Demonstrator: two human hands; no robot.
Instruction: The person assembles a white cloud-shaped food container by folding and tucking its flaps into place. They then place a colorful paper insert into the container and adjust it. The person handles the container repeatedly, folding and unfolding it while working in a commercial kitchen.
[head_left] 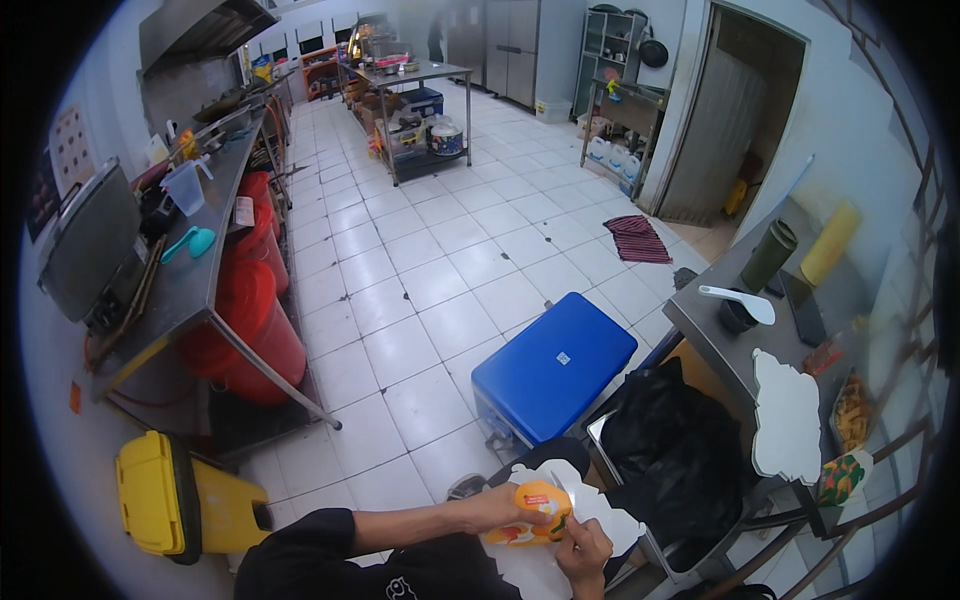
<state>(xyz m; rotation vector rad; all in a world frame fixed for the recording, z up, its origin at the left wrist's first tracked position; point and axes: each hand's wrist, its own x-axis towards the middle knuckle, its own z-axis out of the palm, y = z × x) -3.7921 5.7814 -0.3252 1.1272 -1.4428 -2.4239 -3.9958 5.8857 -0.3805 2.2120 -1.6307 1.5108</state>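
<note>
1. We have the orange carton [541, 495] low in view, over our lap, with white card [622, 528] spread behind it and to its right.
2. Our left hand [492, 508] comes in from the carton's left; its grip is closed on the carton, fingers wrapped over the printed face.
3. Our right hand [586, 550] sits at the lower right edge, fingers bent in and touching; we cannot tell whether that grip is pinching the edge or only pressing it.
4. The relation that counts, we judge, is the carton lying between the two hands: right of the left grip, up and left of the right one. Both are at it, so neither is clearly nearer. Our fingers cover too much to read its long axis.
5. Well apart on our right, more white cutouts [785, 415] lie at the edge of the tabletop [712, 318].
</note>
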